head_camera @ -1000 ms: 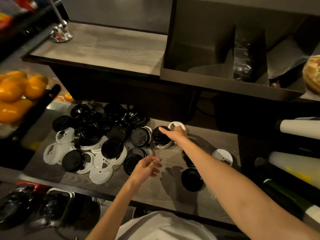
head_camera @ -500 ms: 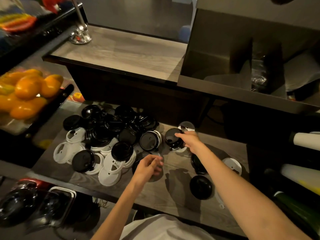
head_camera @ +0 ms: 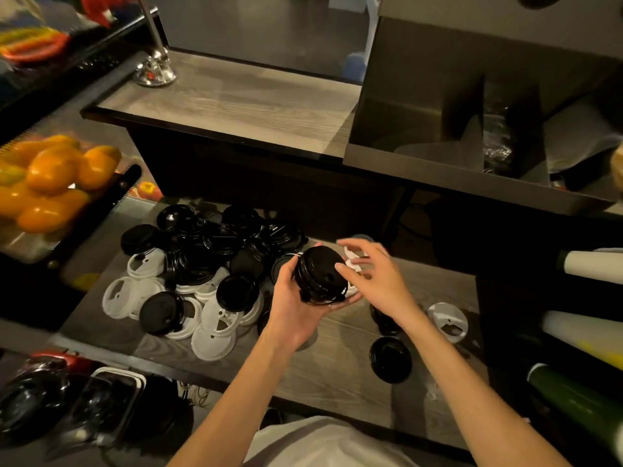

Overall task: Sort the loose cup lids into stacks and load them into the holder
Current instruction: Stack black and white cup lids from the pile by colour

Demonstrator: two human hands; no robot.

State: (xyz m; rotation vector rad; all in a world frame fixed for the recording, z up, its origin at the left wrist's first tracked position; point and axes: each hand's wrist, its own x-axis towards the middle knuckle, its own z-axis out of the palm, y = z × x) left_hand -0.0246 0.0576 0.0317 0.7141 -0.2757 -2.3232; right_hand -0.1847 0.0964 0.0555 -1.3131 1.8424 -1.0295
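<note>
At the far left, at 9 o'clock, a tray of orange fruits (head_camera: 50, 183) stands beside the bench (head_camera: 337, 365). On the bench, at 9 to 10 o'clock from the hands, lies the heap of loose lids (head_camera: 202, 261), black ones and white ones mixed, some overlapping each other. In the middle the left hand (head_camera: 296, 305) is raised above the bench with its palm up, and its curled fingers grip a small stack of black lids (head_camera: 320, 274), with a white edge showing under it. Just to the right, at 3 o'clock of the stack, the right hand (head_camera: 377, 278) has spread, relaxed fingers; one fingertip touches the top lid and the hand holds nothing. Below, at 5 o'clock, a single black lid (head_camera: 391, 358) lies on the bench, and at 3 o'clock a white lid (head_camera: 448, 320). At 1 o'clock, higher, stands the dark holder (head_camera: 438, 156).
</note>
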